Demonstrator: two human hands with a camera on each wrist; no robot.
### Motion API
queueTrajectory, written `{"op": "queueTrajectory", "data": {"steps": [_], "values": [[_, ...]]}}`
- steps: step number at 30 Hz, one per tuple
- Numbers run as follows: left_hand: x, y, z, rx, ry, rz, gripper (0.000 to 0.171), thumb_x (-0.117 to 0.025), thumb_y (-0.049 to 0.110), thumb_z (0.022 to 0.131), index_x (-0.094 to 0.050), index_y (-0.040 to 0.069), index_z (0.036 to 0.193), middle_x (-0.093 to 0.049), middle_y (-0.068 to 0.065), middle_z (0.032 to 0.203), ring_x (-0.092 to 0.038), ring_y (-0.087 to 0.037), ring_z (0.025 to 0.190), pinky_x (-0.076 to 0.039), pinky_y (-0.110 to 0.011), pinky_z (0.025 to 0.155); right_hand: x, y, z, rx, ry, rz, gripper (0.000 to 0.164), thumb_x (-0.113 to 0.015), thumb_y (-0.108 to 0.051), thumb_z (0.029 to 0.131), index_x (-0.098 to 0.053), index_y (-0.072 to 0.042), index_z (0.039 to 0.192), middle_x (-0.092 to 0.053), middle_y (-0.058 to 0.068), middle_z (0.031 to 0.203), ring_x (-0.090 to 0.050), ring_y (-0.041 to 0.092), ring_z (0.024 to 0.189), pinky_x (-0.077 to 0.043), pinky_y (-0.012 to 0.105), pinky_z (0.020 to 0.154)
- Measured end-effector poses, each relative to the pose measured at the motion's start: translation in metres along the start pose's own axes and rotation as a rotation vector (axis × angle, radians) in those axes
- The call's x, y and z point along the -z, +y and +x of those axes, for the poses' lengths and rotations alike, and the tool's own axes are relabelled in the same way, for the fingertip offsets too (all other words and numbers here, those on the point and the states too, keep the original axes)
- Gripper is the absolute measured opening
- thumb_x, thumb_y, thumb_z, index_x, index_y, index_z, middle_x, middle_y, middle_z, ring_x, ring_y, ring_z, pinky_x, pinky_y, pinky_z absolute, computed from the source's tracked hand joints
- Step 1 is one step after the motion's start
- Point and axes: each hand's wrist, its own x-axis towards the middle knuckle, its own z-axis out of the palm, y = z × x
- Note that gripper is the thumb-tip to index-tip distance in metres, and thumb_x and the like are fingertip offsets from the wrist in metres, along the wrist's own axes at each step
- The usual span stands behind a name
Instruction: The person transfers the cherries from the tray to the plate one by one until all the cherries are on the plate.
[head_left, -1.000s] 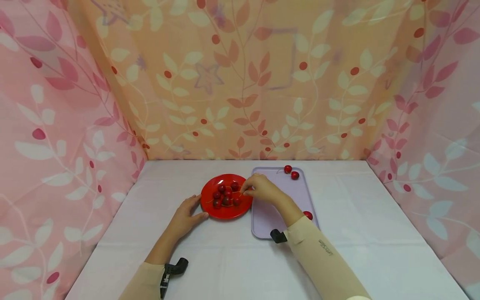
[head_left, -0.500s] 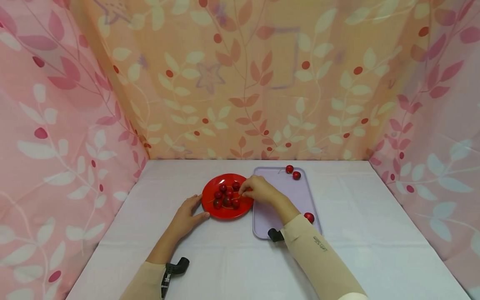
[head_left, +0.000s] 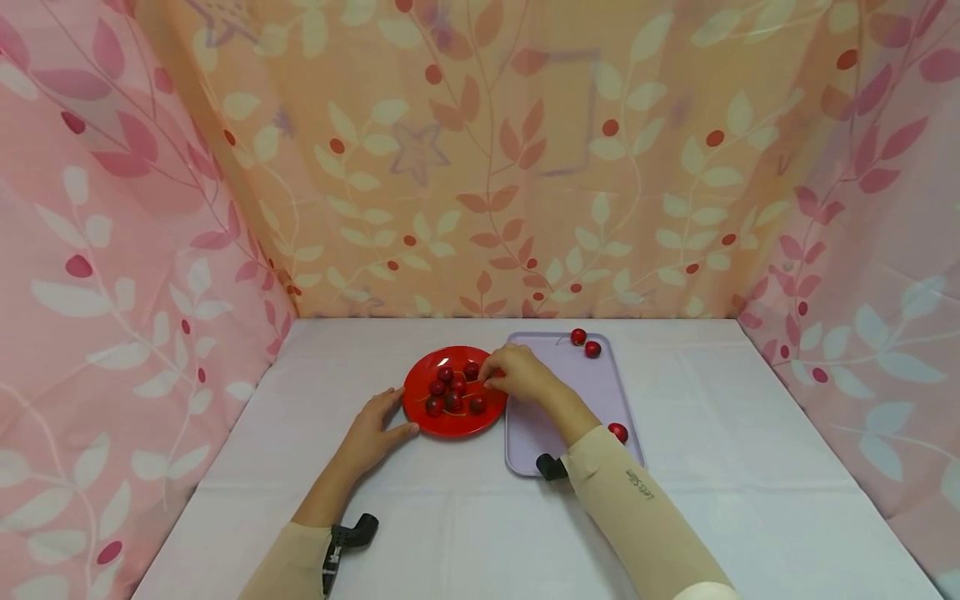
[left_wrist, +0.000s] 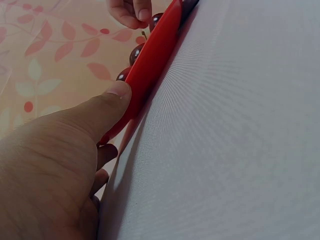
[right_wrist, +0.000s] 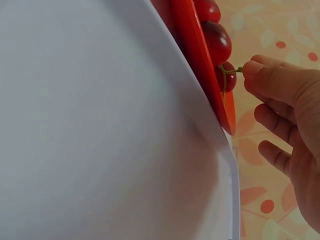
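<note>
Reading left to right, we log first a pink cloth hanging with white leaf prints (head_left: 112, 275) beside the white-covered table (head_left: 450, 533). Next we find the left hand (head_left: 371, 429), coming from a beige fabric sleeve (head_left: 288, 562) fitted with a small black wrist camera (head_left: 356, 532). Its grip is spread: the thumb touches the near-left rim of a round, shiny red plate (head_left: 457, 427), and the fingers touch the rim farther along.

On that plate we count at least seven glossy dark-red cherries (head_left: 453, 401), some with thin stems, grouped about the middle. The right hand (head_left: 525, 375) is over the plate's right edge, thumb and index finger nearly together. From the right wrist we see the tip of a thin green stem (right_wrist: 230, 71) right at the fingertips; we cannot tell whether the grip has hold of it.

Rightmost, partly under the right forearm, lies a rectangular lilac tray with rounded corners (head_left: 525, 446). Whether plate and tray touch, we cannot tell. Two red cherries (head_left: 592, 349) sit near the tray's far-right corner; a third red cherry (head_left: 618, 432), near its right edge, is partly hidden by the sleeve.
</note>
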Motion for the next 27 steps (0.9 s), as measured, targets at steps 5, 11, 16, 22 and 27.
{"op": "queueTrajectory", "data": {"steps": [5,11,16,22,27], "values": [[0.0,-0.001,-0.001,-0.005,0.003,0.0,0.086,-0.08,0.045,0.087,-0.042,0.013,0.157,-0.042,-0.014,0.16,-0.03,-0.039,0.152,-0.026,-0.065,0.12,0.008,-0.005,-0.004,0.001,0.008,-0.008,0.009,-0.078,-0.02,0.092,-0.081,-0.022,0.101,-0.074,-0.012,0.098,-0.056,0.013,0.1,-0.042,0.041,0.098],[0.0,-0.001,0.0,-0.017,0.006,-0.012,0.085,-0.08,0.045,0.087,-0.043,0.013,0.157,-0.043,-0.014,0.16,-0.03,-0.039,0.152,-0.026,-0.065,0.12,0.023,-0.015,-0.015,0.058,0.049,-0.006,0.01,-0.077,-0.02,0.092,-0.08,-0.021,0.102,-0.074,-0.01,0.099,-0.058,0.017,0.102,-0.041,0.046,0.101],[0.001,-0.001,0.0,-0.018,0.005,-0.014,0.085,-0.08,0.046,0.087,-0.043,0.013,0.157,-0.043,-0.014,0.16,-0.031,-0.039,0.152,-0.028,-0.065,0.119,0.036,-0.022,-0.027,0.091,0.08,-0.009,0.011,-0.078,-0.019,0.091,-0.081,-0.019,0.102,-0.073,-0.011,0.096,-0.058,0.016,0.103,-0.04,0.048,0.104],[0.002,-0.001,0.0,-0.011,0.006,-0.021,0.086,-0.08,0.047,0.087,-0.043,0.013,0.157,-0.043,-0.014,0.16,-0.031,-0.039,0.152,-0.027,-0.066,0.119,0.045,-0.024,-0.041,0.091,0.09,-0.035,0.013,-0.079,-0.021,0.091,-0.081,-0.019,0.103,-0.072,-0.012,0.095,-0.058,0.014,0.103,-0.042,0.046,0.103],[0.0,0.0,-0.001,-0.016,0.006,-0.029,0.086,-0.08,0.047,0.087,-0.043,0.012,0.157,-0.043,-0.015,0.16,-0.031,-0.04,0.151,-0.028,-0.065,0.119,0.051,-0.024,-0.055,0.095,0.112,-0.026,0.013,-0.079,-0.02,0.091,-0.081,-0.018,0.104,-0.073,-0.009,0.098,-0.059,0.017,0.107,-0.042,0.046,0.105]]}}
